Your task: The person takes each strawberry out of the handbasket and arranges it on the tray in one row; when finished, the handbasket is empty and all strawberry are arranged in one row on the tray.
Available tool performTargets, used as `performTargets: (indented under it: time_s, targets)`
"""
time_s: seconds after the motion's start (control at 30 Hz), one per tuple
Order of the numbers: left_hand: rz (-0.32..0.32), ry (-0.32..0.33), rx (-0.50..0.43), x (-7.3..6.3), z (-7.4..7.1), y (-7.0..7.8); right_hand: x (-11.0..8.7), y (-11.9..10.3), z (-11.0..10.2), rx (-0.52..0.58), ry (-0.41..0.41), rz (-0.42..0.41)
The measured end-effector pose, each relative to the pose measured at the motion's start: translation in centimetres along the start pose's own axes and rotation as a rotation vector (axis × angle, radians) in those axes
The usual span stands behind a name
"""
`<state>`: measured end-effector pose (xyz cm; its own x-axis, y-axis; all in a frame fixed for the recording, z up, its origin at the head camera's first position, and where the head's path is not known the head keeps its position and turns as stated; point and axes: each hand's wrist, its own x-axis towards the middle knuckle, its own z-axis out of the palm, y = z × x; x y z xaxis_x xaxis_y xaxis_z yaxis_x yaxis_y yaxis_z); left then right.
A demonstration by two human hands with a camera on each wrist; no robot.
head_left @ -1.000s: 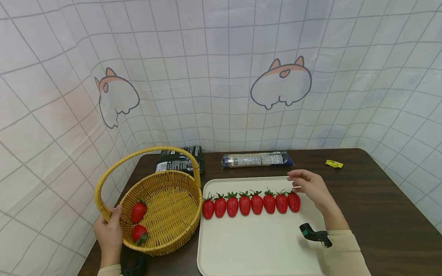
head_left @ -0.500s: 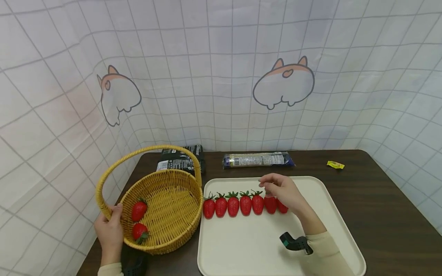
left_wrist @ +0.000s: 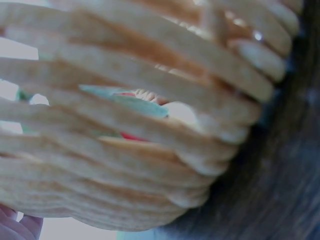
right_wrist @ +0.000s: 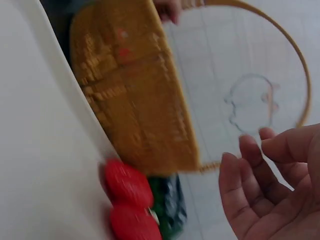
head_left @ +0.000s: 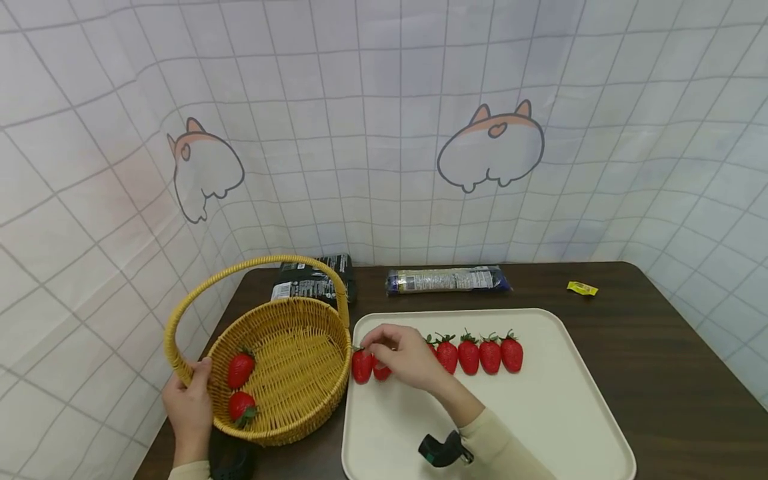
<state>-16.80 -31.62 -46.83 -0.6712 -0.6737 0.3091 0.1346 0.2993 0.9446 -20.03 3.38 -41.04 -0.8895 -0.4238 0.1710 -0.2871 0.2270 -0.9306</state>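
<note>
A yellow woven basket (head_left: 297,370) stands at the left with two strawberries (head_left: 241,371) inside. My left hand (head_left: 189,403) grips its left side at the foot of the handle; in the left wrist view the basket's weave (left_wrist: 115,120) fills most of the picture. On a cream tray (head_left: 480,427) lies a row of red strawberries (head_left: 469,355) with green leaves. My right hand (head_left: 408,357) hovers over the row's left part, hiding some of them. Its fingers are loosely bent and hold nothing in the right wrist view, apart from the strawberries (right_wrist: 129,184) below.
Behind the basket lies a black package (head_left: 318,277). A long clear-and-blue packet (head_left: 447,279) rests behind the tray. Toward the back right of the dark table (head_left: 660,373) is a small yellow wrapper (head_left: 582,288). A white gridded curtain (head_left: 384,167) surrounds the table.
My right hand has swept left along the row, from the right end to near the left end, uncovering the rightmost strawberries. The left hand and basket keep their place.
</note>
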Motion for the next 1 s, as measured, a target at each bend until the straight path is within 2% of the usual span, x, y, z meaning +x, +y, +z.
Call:
performTargets:
  time_s: [0.17,0.33,0.53,0.63,0.77,0.9,1.0]
  targets:
    - [0.007,-0.004,0.027,0.0,-0.1,-0.2,1.2,0.7,4.2,0.049,-0.058,-0.069]
    - [0.031,-0.012,0.043,-0.1,0.0,-0.2,1.6,0.4,7.4,0.087,-0.09,-0.131]
    - [0.035,-0.013,0.043,0.0,0.1,0.0,2.4,-0.6,9.8,0.018,-0.162,-0.187]
    - [0.027,-0.013,0.043,0.0,0.0,0.0,3.1,-1.1,10.5,-0.05,-0.217,-0.176]
    - [0.025,-0.008,0.048,0.0,-0.2,-0.1,4.4,-1.5,11.3,-0.117,-0.265,-0.11]
    - [0.033,-0.001,0.044,0.0,-0.2,-0.2,5.5,-1.6,12.3,-0.088,-0.293,-0.05]
    - [0.037,-0.002,0.04,0.1,-0.1,-0.3,6.0,-1.5,13.4,-0.016,-0.287,0.004]
